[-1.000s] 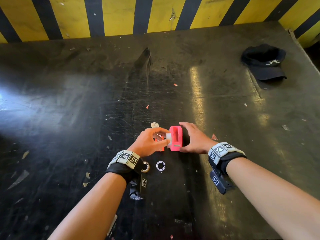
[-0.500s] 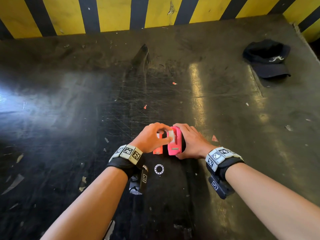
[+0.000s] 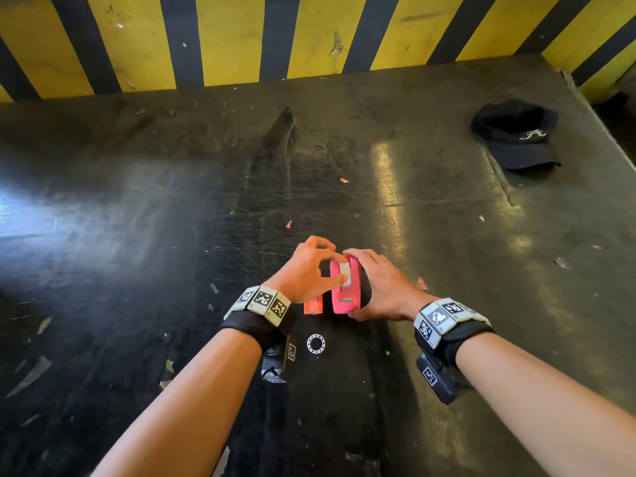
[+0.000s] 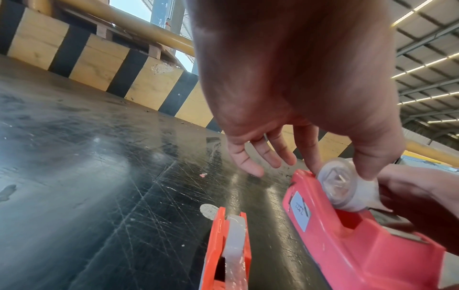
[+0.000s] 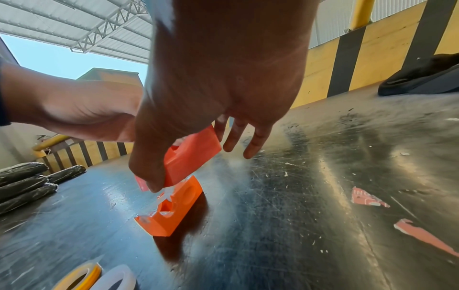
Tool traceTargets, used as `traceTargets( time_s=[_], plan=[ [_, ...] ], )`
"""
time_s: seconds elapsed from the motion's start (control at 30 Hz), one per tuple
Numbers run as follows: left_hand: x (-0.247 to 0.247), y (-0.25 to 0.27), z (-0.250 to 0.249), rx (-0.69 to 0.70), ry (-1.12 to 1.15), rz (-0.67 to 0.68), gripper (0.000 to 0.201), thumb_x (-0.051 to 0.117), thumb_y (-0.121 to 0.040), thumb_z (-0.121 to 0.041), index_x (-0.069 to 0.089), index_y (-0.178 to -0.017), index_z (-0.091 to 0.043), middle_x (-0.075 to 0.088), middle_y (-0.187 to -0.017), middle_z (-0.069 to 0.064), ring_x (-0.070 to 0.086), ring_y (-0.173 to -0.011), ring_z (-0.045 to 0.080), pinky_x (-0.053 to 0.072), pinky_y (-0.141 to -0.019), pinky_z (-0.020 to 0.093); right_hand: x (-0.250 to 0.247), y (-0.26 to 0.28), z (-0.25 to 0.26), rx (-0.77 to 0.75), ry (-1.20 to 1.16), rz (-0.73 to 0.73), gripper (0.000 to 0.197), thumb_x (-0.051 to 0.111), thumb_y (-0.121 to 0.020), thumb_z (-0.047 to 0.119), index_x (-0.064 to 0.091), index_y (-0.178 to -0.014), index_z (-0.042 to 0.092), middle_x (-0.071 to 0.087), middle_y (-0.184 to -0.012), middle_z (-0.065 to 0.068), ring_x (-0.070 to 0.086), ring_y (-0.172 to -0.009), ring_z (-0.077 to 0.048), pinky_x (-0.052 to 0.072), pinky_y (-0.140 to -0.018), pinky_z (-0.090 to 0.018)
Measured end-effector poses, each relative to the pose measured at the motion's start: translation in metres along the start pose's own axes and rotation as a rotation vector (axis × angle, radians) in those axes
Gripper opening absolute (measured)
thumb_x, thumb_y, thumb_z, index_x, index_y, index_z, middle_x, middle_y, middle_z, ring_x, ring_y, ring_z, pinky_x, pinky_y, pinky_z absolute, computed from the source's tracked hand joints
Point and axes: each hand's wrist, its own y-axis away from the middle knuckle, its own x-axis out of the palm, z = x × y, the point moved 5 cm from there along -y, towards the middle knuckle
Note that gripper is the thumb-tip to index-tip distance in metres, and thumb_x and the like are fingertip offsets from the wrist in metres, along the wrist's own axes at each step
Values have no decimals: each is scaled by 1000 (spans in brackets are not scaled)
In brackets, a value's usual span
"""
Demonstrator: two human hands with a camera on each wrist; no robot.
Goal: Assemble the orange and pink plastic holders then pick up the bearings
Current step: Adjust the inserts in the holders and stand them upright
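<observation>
**Q:** State the work surface and the largest items on it.

**A:** A dark, scratched table backed by a yellow-and-black striped wall. A black cap lies at the far right, well apart from the hands.

**Q:** Location of the holders?

**A:** The pink holder stands on the table at near centre. The orange holder stands just beside it on the left, carrying a white roll in its slot; the two are not joined.

**Q:** Condition of each hand?

**A:** The right hand grips the pink holder from the right side, thumb at its near end. The left hand pinches a translucent spool between thumb and forefinger, seated in the top of the pink holder; the remaining fingers are spread loosely.

**Q:** Bearings?

**A:** One ring-shaped bearing lies flat on the table near the left wrist, untouched. The right wrist view shows two rings side by side at its lower edge.
</observation>
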Motion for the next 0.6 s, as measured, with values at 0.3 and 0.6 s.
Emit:
traceTargets(
  time_s=[0.3,0.6],
  plan=[
    [-2,4,-7,27,-34,-32,37,74,-90,-34,68,-127,-29,44,-143,-3,44,-133,19,42,-107,29,-1,7,7,-21,-41,-34,117,94,-52,45,29,-150,34,43,-143,7,49,-126,-18,46,-106,-39],
    [-11,8,-7,38,130,-231,19,73,-92,-28,60,-106,-25,55,-120,-5,62,-114,11,58,-87,28,-5,11,16,-24,-88,-18,95,94,-60,37,36,-135,38,45,-129,8,54,-113,-18,44,-89,-32]
  ],
)
